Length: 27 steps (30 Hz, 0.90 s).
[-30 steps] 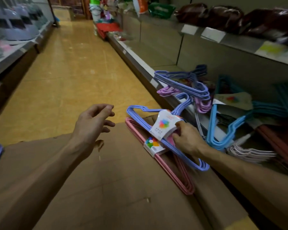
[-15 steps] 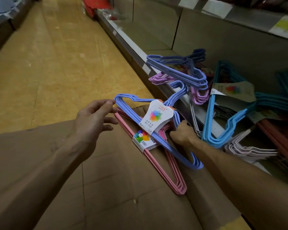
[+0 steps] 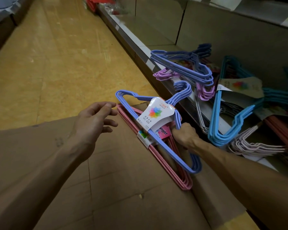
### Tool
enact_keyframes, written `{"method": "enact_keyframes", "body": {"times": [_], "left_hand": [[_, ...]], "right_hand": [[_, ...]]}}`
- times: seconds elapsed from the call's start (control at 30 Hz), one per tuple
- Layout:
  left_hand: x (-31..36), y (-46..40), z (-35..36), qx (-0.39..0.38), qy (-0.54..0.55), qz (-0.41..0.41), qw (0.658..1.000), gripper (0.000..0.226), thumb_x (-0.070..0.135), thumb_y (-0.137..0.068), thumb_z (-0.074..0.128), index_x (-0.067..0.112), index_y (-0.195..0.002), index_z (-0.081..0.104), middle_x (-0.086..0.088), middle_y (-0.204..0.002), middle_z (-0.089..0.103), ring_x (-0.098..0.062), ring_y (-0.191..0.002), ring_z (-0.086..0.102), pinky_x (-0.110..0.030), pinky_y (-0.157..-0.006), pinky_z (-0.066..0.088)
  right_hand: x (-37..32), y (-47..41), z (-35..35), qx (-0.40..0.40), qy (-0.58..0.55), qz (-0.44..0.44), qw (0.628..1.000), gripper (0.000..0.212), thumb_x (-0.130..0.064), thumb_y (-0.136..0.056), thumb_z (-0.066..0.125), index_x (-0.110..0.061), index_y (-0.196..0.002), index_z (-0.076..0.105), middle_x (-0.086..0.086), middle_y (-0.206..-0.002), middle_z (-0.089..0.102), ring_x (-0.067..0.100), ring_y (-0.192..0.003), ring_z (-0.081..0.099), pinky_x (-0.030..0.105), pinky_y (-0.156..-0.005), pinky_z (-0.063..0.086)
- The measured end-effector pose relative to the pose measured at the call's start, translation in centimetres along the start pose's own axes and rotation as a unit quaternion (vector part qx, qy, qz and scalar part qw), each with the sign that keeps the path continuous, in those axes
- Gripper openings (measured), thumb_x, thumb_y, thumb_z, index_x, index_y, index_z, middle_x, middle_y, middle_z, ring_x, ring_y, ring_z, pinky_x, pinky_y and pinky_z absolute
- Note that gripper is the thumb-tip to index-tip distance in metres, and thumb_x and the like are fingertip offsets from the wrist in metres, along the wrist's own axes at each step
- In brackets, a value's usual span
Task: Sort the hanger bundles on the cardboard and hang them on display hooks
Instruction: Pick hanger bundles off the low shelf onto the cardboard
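hiding right hand (image 3: 184, 136) fingertips, blue hanger bundle (image 3: 156, 130), far shelf blurred

Periwinkle blue hanger bundle (image 3: 171, 143), wrapped in a white paper label (image 3: 154, 117) printed with a rainbow-coloured flower. Pink hanger bundle (image 3: 158, 156) beneath, banded in white with a green patch and a pink tag. Plain brown cardboard (image 3: 106, 188). Sky-blue hangers (image 3: 223, 130), lilac hangers (image 3: 204, 93), pale pinkish-white hangers (image 3: 253, 145) and teal hangers (image 3: 276, 95) on grey shelf (image 3: 156, 44). Mottled yellow-ochre floor (image 3: 65, 55).
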State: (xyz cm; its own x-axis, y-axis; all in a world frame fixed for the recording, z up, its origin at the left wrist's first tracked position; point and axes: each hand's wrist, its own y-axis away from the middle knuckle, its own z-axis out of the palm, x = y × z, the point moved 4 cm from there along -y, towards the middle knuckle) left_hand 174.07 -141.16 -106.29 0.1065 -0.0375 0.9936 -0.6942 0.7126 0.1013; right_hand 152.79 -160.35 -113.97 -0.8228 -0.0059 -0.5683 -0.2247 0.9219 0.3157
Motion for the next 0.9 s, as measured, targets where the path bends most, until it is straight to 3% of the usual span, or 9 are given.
{"method": "enact_keyframes", "body": {"times": [0.13,0.3,0.4,0.5,0.6,0.77,0.9], "left_hand": [[1.3,0.5,-1.6,0.014,-0.006,0.008,1.0,0.017,0.022,-0.1,0.053,0.019,-0.098,0.07,0.006,-0.078,0.068,-0.014,-0.061,0.062,-0.022,-0.053,0.045],[3.6,1.7,-3.7,0.022,-0.017,0.026,0.999,0.017,0.023,-0.1,0.054,0.019,-0.1,0.071,0.0,-0.086,0.067,-0.016,-0.062,0.062,-0.027,-0.059,0.046],[4.8,2.5,-5.0,0.024,-0.028,0.031,0.999,0.017,0.023,-0.1,0.054,0.019,-0.1,0.07,0.002,-0.085,0.067,-0.015,-0.062,0.062,-0.027,-0.059,0.045],[5.7,3.2,-6.5,0.031,-0.052,0.043,0.997,0.016,0.022,-0.1,0.053,0.02,-0.1,0.069,0.002,-0.083,0.068,-0.016,-0.065,0.061,-0.028,-0.06,0.046],[6.3,3.6,-7.9,0.043,-0.09,0.052,0.994,0.015,0.024,-0.099,0.055,0.023,-0.098,0.069,0.006,-0.083,0.069,-0.018,-0.071,0.063,-0.031,-0.066,0.048],[7.3,4.1,-9.2,0.057,-0.168,0.069,0.982,0.022,0.032,-0.097,0.058,0.02,-0.111,0.069,0.001,-0.108,0.071,-0.015,-0.096,0.064,-0.032,-0.087,0.048],[8.1,4.4,-9.7,0.057,-0.224,0.077,0.97,0.05,0.042,-0.096,0.058,0.014,-0.137,0.057,0.002,-0.131,0.061,-0.011,-0.113,0.057,-0.029,-0.097,0.042]], "right_hand": [[-1.0,2.1,0.1,-0.016,0.017,-0.047,0.999,0.019,-0.029,-0.086,0.054,-0.016,-0.072,0.058,0.008,-0.074,0.063,0.027,-0.062,0.061,0.037,-0.058,0.055],[-4.6,5.8,0.7,-0.072,0.011,-0.16,0.984,0.03,-0.019,-0.098,0.056,-0.021,-0.069,0.049,-0.005,-0.059,0.046,0.009,-0.051,0.04,0.013,-0.038,0.029],[-6.4,7.4,1.6,-0.096,0.02,-0.186,0.978,0.024,-0.016,-0.094,0.058,-0.019,-0.072,0.05,0.001,-0.064,0.052,0.013,-0.054,0.047,0.02,-0.048,0.039],[-7.8,9.1,2.9,-0.117,0.044,-0.21,0.97,0.017,-0.025,-0.094,0.058,-0.009,-0.094,0.061,0.008,-0.077,0.058,0.018,-0.064,0.052,0.029,-0.058,0.042],[-9.3,11.1,4.2,-0.137,0.055,-0.254,0.956,0.011,-0.024,-0.092,0.059,-0.014,-0.09,0.056,0.003,-0.075,0.053,0.016,-0.066,0.05,0.032,-0.061,0.042],[-11.4,14.4,6.0,-0.174,0.061,-0.306,0.934,0.012,-0.029,-0.092,0.059,-0.023,-0.085,0.053,0.004,-0.076,0.054,0.019,-0.069,0.054,0.043,-0.07,0.052],[-12.6,17.0,7.5,-0.21,0.049,-0.332,0.919,0.008,-0.028,-0.094,0.06,-0.023,-0.09,0.055,-0.001,-0.076,0.053,0.014,-0.068,0.052,0.037,-0.067,0.05]]}}
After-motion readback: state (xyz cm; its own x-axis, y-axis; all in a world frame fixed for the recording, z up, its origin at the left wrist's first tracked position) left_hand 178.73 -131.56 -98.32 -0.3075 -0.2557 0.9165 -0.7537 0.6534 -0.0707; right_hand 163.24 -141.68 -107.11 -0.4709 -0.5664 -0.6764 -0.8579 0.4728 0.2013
